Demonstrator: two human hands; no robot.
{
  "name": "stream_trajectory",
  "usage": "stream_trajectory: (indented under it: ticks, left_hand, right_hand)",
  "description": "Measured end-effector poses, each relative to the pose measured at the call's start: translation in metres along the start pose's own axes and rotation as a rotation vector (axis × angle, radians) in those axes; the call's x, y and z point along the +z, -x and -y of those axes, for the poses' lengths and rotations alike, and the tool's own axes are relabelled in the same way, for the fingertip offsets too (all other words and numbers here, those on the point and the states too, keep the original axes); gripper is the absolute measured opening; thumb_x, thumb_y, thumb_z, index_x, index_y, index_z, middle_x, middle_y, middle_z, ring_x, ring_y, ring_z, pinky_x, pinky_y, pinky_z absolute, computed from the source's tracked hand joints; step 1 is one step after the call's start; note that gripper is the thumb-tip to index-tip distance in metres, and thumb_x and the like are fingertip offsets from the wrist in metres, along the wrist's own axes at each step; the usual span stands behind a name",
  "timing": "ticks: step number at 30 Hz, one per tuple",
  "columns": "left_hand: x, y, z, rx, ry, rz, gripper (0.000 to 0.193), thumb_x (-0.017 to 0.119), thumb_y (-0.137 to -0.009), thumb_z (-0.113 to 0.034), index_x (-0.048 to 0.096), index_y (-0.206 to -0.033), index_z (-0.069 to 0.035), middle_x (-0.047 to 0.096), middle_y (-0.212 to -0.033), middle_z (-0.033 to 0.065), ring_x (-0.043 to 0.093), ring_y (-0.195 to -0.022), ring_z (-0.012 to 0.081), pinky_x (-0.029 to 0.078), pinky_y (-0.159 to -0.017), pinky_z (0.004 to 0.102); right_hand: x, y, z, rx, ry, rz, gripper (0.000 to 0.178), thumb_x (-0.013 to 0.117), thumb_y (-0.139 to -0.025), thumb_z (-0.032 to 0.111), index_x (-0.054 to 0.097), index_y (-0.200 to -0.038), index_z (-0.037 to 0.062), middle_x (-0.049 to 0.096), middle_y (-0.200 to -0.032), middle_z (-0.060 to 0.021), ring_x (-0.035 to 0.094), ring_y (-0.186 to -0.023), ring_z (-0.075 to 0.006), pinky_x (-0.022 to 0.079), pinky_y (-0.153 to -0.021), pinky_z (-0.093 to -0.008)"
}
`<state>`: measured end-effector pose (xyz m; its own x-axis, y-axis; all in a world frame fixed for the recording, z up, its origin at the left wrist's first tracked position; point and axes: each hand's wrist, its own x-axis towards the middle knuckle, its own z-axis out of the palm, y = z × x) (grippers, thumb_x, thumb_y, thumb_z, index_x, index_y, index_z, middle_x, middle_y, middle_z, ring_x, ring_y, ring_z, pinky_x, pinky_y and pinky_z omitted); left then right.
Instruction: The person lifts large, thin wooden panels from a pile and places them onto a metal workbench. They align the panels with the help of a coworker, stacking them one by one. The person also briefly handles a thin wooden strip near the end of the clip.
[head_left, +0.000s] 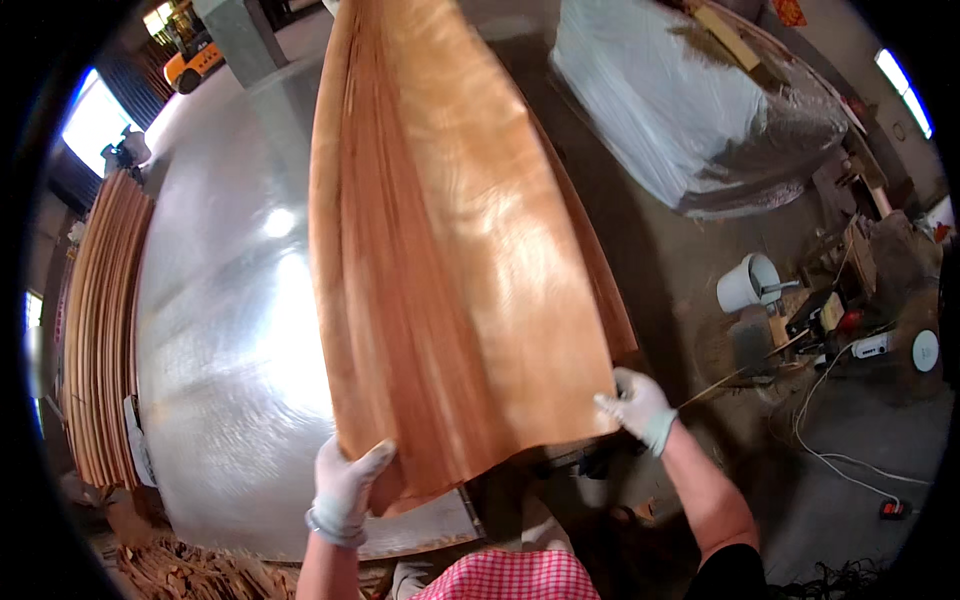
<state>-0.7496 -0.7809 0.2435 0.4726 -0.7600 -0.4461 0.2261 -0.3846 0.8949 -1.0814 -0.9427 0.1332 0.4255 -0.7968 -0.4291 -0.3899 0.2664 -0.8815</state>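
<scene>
A long sheet of reddish-brown wood veneer (pixel 500 260) stretches away from me, raised and bowed along its length, with a darker streaked band down its left part. My left hand (pixel 343 485), in a whitish glove, is closed on the near left corner, the thumb on top. At the near right corner my right hand (pixel 638 405), gloved too, pinches the edge between thumb and fingers. Part of the sheet hangs over the right side of a shiny metal-topped table (pixel 220 330). The far end of the sheet runs out of the picture at the top.
Stacked veneer sheets (pixel 105 330) stand along the table's left side. A plastic-wrapped stack (pixel 690 110) lies at far right. A white bucket (pixel 748 284), tools and a loose cable (pixel 810 430) are on the right floor. Wood scraps (pixel 200 575) lie near left; an orange forklift (pixel 190 65) stands far left.
</scene>
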Motion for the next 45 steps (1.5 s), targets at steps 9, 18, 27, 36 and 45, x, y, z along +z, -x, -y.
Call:
stream_trajectory:
  ticks: [9,18,27,36,45]
  left_hand:
    - [-0.335,0.097,-0.049,0.11,-0.144,-0.13,0.044,0.074,-0.073,-0.018,0.056,-0.103,0.009,0.062,-0.094,0.0085,0.058,-0.08,0.0126,0.048,-0.071,0.0256]
    - [-0.566,0.17,-0.017,-0.016,-0.32,-0.219,0.043,0.076,-0.07,-0.018,0.059,-0.101,0.008,0.063,-0.091,0.0063,0.058,-0.077,0.0111,0.048,-0.07,0.0238]
    - [-0.677,0.133,0.163,-0.122,-0.315,-0.461,0.037,0.068,-0.071,-0.006,0.06,-0.106,0.003,0.065,-0.096,0.0084,0.06,-0.082,0.0164,0.047,-0.077,0.0284]
    - [-0.695,0.102,0.255,-0.431,-1.045,-0.606,0.099,0.048,-0.079,-0.065,0.017,-0.138,0.008,0.018,-0.145,0.0247,0.016,-0.136,0.0335,0.014,-0.111,0.0365]
    - [-0.699,0.091,0.251,-0.518,-0.767,-0.501,0.102,0.042,-0.078,-0.07,0.018,-0.138,0.009,0.014,-0.146,0.0241,0.011,-0.138,0.0318,0.011,-0.112,0.0362]
  right_hand:
    - [0.342,0.082,0.071,-0.086,-0.221,0.195,0.026,0.062,-0.085,0.014,0.057,-0.102,-0.0036,0.063,-0.097,-0.0096,0.056,-0.087,-0.0132,0.044,-0.08,-0.0274]
    - [0.629,0.158,0.048,0.036,-0.232,0.29,0.031,0.062,-0.084,0.02,0.056,-0.104,-0.0032,0.063,-0.1,-0.0122,0.057,-0.089,-0.0168,0.044,-0.082,-0.0291]
    - [0.649,0.146,-0.003,0.162,0.101,0.236,0.029,0.064,-0.082,0.021,0.058,-0.098,-0.0019,0.065,-0.092,-0.0135,0.06,-0.081,-0.0193,0.047,-0.076,-0.0331]
    - [0.633,0.145,0.009,-0.279,0.741,0.125,0.056,0.057,-0.081,0.027,0.042,-0.128,0.0001,0.039,-0.131,-0.0247,0.042,-0.118,-0.0379,0.034,-0.1,-0.0437]
    - [0.705,0.133,0.038,-0.678,1.029,0.339,0.059,0.052,-0.084,0.031,0.038,-0.132,-0.0008,0.031,-0.139,-0.0242,0.026,-0.131,-0.038,0.015,-0.109,-0.0476]
